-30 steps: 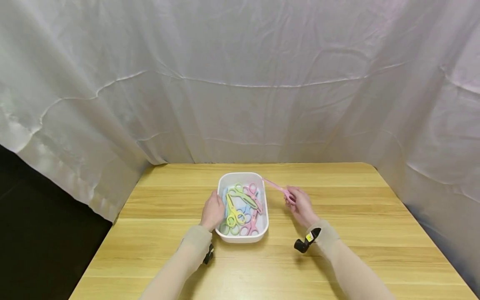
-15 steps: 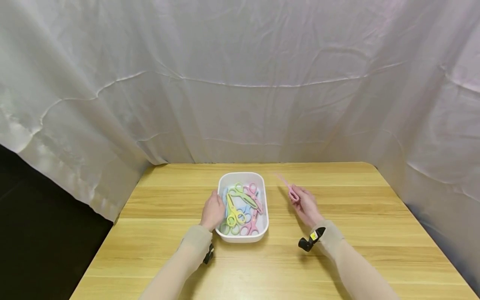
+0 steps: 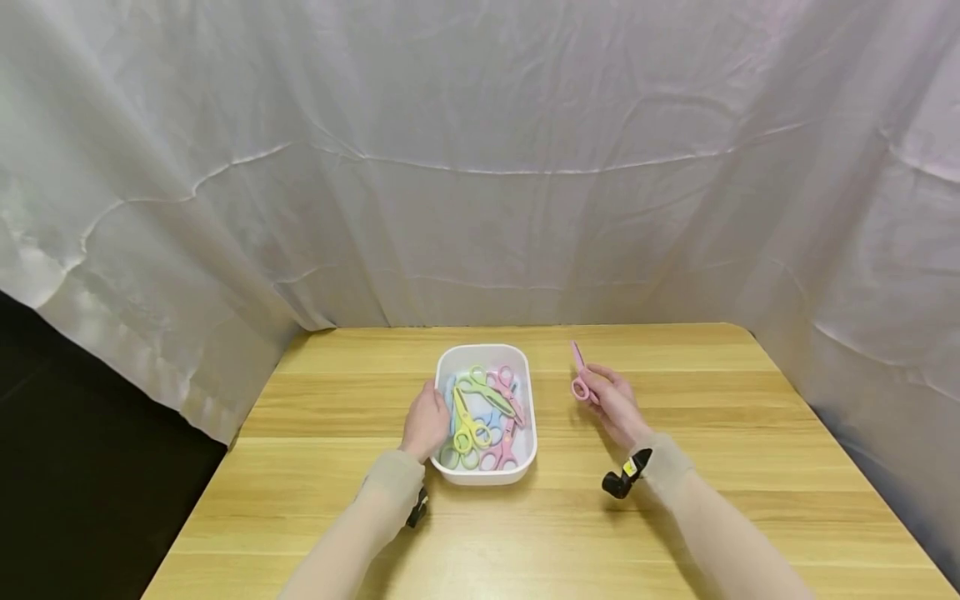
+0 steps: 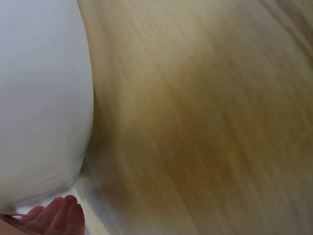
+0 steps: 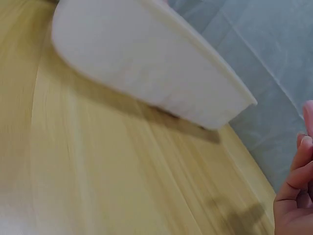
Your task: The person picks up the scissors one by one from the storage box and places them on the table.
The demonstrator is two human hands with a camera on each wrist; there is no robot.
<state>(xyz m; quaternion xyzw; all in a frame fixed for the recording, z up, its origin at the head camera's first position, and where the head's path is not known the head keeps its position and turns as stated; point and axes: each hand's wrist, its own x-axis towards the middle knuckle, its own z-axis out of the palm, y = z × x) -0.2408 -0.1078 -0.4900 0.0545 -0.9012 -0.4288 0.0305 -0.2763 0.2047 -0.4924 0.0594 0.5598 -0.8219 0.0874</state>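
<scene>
A white plastic bin [image 3: 483, 478] on the wooden table holds several pairs of scissors. Among them are yellow scissors [image 3: 464, 423], green scissors [image 3: 491, 392], blue scissors [image 3: 491, 422] and pink scissors [image 3: 506, 451]. At the bin's left wall, my left hand [image 3: 425, 423] holds the side; its fingertips [image 4: 71, 215] show by the white wall in the left wrist view. To the right of the bin, my right hand [image 3: 613, 403] pinches another pair of pink scissors [image 3: 578, 358] above the table, blades pointing up and away. In the right wrist view, the curled fingers [image 5: 296, 183] appear at the right edge.
The light wooden table [image 3: 720, 467] extends around the bin. A grey-white curtain [image 3: 480, 233] hangs behind and along both sides. Black wrist cameras sit on both wrists, the right camera [image 3: 621, 482] low over the table.
My right hand has moved slightly right, turning the pink scissors from pointing left at the bin's rim to pointing away from me. The left hand and bin stay put.
</scene>
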